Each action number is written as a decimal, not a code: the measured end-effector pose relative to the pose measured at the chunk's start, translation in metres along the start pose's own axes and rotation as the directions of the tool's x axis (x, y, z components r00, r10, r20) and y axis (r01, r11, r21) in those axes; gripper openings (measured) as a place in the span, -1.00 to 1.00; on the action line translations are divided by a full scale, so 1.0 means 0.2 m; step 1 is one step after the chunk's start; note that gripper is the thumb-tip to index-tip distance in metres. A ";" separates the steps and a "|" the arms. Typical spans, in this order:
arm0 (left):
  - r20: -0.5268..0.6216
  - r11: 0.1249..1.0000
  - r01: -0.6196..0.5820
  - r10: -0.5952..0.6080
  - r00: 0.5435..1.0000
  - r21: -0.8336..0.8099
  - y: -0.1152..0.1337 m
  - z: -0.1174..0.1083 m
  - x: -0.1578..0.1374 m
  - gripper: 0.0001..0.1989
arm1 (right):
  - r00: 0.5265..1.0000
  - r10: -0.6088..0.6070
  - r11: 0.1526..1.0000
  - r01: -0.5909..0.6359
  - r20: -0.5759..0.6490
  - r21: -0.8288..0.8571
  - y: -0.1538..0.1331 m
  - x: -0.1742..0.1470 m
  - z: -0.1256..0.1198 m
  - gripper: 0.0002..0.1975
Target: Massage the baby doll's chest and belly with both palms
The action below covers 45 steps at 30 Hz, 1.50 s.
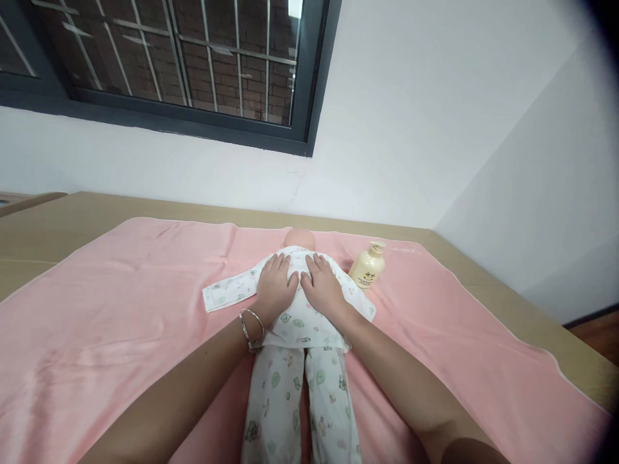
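A baby doll (300, 239) lies on a pink blanket (159, 283), its bald head toward the wall. It is dressed in a white patterned top (302, 322) and matching trousers (276, 393). My left hand (276, 287) rests flat on the upper left of the top, fingers stretched toward the head; a silver bangle circles that wrist. On the upper right of the top lies my right hand (323, 283), also flat with fingers extended. The two thumbs nearly meet at the middle. One sleeve (229, 293) spreads out to the left; the right forearm partly covers the other side.
A cream pump bottle (368, 265) leans slightly on the blanket, just right of the doll's shoulder. Around the blanket shows a wooden surface (159, 205), bordered by a white wall (387, 129). Above is a dark-framed window (193, 109) with metal bars.
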<state>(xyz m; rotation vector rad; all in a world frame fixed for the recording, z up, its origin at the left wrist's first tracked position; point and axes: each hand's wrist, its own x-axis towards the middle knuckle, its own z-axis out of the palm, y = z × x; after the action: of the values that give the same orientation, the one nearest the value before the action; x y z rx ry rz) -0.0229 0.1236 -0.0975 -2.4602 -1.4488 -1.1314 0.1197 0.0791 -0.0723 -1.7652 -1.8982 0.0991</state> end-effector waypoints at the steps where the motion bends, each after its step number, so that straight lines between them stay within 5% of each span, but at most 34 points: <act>1: 0.003 1.000 0.003 -0.003 1.000 0.000 0.00 0.00 0.00 -0.54 | 1.000 0.000 1.000 0.000 -0.002 -0.001 0.00 0.00 0.00 -0.44; 20: 0.010 1.000 0.012 -0.011 1.000 -0.012 0.00 0.00 0.00 -0.55 | 1.000 -0.019 1.000 0.019 -0.001 0.025 0.02 0.01 0.01 -0.43; 29: -0.065 0.977 -0.214 0.213 0.975 -0.015 -0.01 0.00 0.02 -0.61 | 0.993 -0.107 0.993 0.105 0.040 0.050 0.06 0.07 0.00 -0.44; 35: -0.138 0.985 -0.171 0.171 0.976 0.010 0.03 -0.05 -0.02 -0.73 | 0.995 -0.095 0.994 0.096 0.032 -0.042 -0.03 -0.02 -0.03 -0.50; 40: -0.100 0.992 -0.125 0.123 0.987 -0.020 0.03 -0.05 0.00 -0.71 | 0.998 -0.054 0.997 0.056 0.036 -0.051 -0.06 -0.05 -0.06 -0.52; 45: -0.007 0.977 -0.204 0.204 0.979 -0.056 -0.01 -0.02 0.03 -0.60 | 0.998 -0.036 0.999 0.036 0.060 0.004 0.01 0.04 -0.05 -0.47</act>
<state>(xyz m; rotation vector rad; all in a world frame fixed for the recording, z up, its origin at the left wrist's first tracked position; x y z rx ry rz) -0.0247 0.1281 -0.0919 -2.5733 -1.1458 -1.1455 0.1257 0.0846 -0.0626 -1.7432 -1.9700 0.1429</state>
